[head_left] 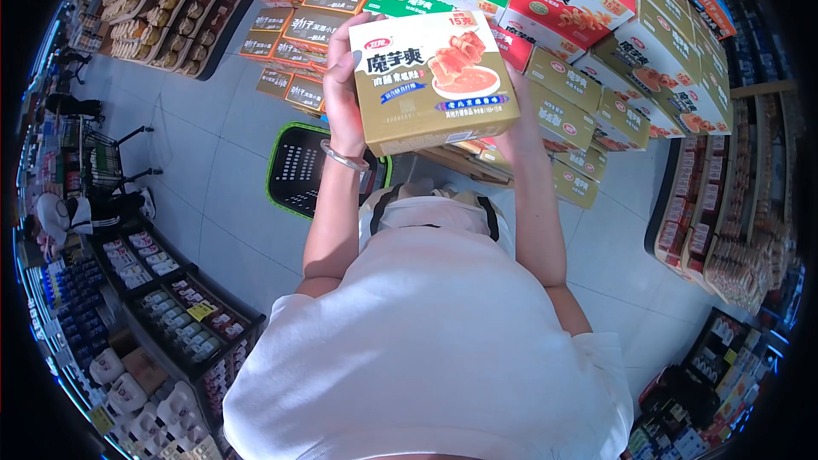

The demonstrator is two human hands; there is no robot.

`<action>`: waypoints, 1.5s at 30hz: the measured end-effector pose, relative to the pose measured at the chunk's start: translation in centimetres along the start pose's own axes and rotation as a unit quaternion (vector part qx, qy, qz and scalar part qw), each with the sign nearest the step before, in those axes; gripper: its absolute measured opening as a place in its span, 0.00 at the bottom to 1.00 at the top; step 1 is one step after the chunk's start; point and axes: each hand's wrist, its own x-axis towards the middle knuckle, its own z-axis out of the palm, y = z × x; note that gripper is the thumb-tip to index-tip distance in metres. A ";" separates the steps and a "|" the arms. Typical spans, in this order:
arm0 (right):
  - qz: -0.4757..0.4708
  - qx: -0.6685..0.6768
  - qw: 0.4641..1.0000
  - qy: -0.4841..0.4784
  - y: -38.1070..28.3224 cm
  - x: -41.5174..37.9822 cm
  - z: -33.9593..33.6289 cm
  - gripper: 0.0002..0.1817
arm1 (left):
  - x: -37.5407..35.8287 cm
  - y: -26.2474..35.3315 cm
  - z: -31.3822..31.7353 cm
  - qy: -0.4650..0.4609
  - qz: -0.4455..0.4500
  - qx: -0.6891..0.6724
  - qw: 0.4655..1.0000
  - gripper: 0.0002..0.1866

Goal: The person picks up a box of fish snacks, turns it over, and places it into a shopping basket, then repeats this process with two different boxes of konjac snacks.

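Between my two hands is a white and gold snack box [409, 111] with Chinese lettering, a red logo and a picture of a bowl of orange-red food. It is held up in front of my chest, its printed face toward me and tilted. My left hand [343, 102] grips the left side, thumb on the front and a bracelet at the wrist. My right hand [521, 123] is at the right side, its fingers mostly hidden behind the box. Below the box, a black shopping basket [294, 172] with a green rim stands on the floor, partly covered by my left forearm.
Stacked snack boxes in gold, red and green [571, 0] rise ahead and to the right, orange boxes [298, 25] to the left. Shelves [703, 204] stand right, a chilled display [183, 315] left. A shopping cart [106, 158] and a person [94, 213] are at far left.
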 end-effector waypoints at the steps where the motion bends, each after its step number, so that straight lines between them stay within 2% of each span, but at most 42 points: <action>1: 0.000 0.000 1.000 0.001 0.0 -0.1 0.0 0.32 | -0.1 0.0 0.2 0.000 -0.001 0.000 1.000 0.25; 3: -0.001 0.016 1.000 -0.017 -0.2 -0.3 0.2 0.31 | -0.2 0.2 0.6 0.003 -0.005 0.058 0.998 0.29; 4: 0.000 0.016 1.000 -0.017 -0.1 -0.2 0.2 0.31 | -0.3 0.2 0.6 -0.020 -0.011 0.073 0.997 0.28; 7: -0.024 0.053 0.998 -0.040 0.1 -0.1 0.1 0.32 | -0.2 -0.1 0.5 -0.006 -0.003 0.097 0.995 0.28; 8: -0.038 0.040 0.998 -0.041 0.2 0.0 0.0 0.33 | -0.2 -0.2 0.3 -0.024 0.002 0.126 0.992 0.33; 9: -0.051 0.028 0.997 -0.041 0.2 -0.1 0.0 0.35 | -0.1 -0.1 0.4 -0.024 0.001 0.126 0.992 0.33; 11: -0.062 0.032 0.997 -0.032 0.4 0.1 -0.1 0.36 | 0.1 0.5 0.9 -0.019 -0.030 0.131 0.991 0.38; 12: -0.072 0.035 0.996 -0.024 0.5 0.2 -0.1 0.38 | 0.0 0.9 0.9 -0.042 -0.056 0.179 0.981 0.40; 15: -0.073 0.053 0.996 -0.021 1.4 0.7 -1.2 0.38 | -0.3 1.3 0.8 -0.055 -0.069 0.223 0.971 0.38; 16: -0.073 0.052 0.996 -0.021 1.5 0.8 -1.3 0.38 | -0.6 1.7 1.8 -0.028 -0.092 0.138 0.986 0.37; 17: -0.084 0.066 0.994 -0.022 1.7 0.9 -1.4 0.38 | -0.8 1.6 1.7 -0.028 -0.092 0.137 0.986 0.37; 19: -0.094 0.080 0.992 -0.022 1.7 0.9 -1.2 0.38 | -1.1 1.6 1.3 -0.020 -0.163 0.086 0.983 0.35; 21: -0.145 0.044 0.988 -0.030 1.4 0.8 -0.7 0.36 | -1.4 1.9 1.8 -0.001 -0.168 0.062 0.984 0.33; 23: -0.139 0.035 0.989 -0.024 1.4 0.9 -0.7 0.35 | -1.5 1.8 1.5 0.028 -0.198 -0.003 0.980 0.29; 28: -0.109 0.009 0.994 -0.002 1.9 0.6 -0.6 0.32 | -1.7 1.7 1.4 0.057 -0.189 -0.012 0.980 0.28; 33: -0.111 0.001 0.993 -0.046 2.6 0.1 -0.5 0.33 | -2.1 1.7 0.8 0.075 -0.184 -0.020 0.980 0.26; 45: -0.090 -0.004 0.995 -0.051 3.6 -2.7 2.4 0.34 | -4.9 5.1 -0.2 0.081 -0.162 -0.003 0.983 0.26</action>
